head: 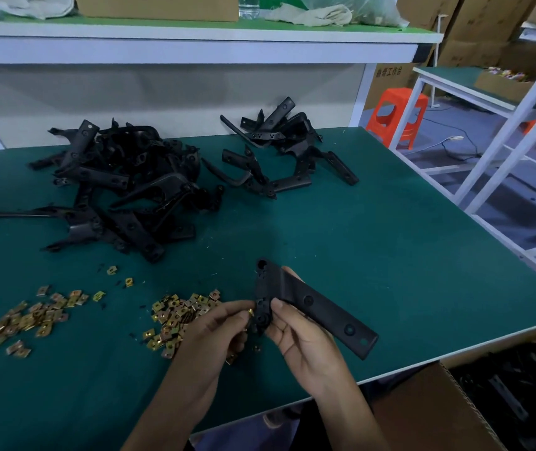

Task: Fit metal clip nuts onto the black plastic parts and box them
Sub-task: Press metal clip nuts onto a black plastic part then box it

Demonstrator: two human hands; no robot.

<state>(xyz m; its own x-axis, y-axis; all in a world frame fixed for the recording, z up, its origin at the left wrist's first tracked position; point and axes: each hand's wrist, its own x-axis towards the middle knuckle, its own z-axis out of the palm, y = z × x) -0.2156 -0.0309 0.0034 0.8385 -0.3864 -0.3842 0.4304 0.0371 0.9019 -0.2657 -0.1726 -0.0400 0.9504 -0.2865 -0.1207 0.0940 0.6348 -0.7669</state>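
Observation:
My right hand (302, 340) grips a black plastic part (312, 304) above the green table, thumb over its near end, its long arm pointing right. My left hand (218, 330) pinches a gold metal clip nut (250, 311) right at that end of the part. Loose clip nuts lie in one heap (179, 314) just left of my hands and another heap (32, 317) farther left. Two piles of black parts sit behind: a large pile (123, 187) and a smaller pile (279, 151).
An open cardboard box (436, 415) holding black parts (520, 395) stands below the table's front right edge (455, 349). A white shelf (195, 40) runs overhead at the back. An orange stool (396, 115) and white racks (504, 125) stand to the right.

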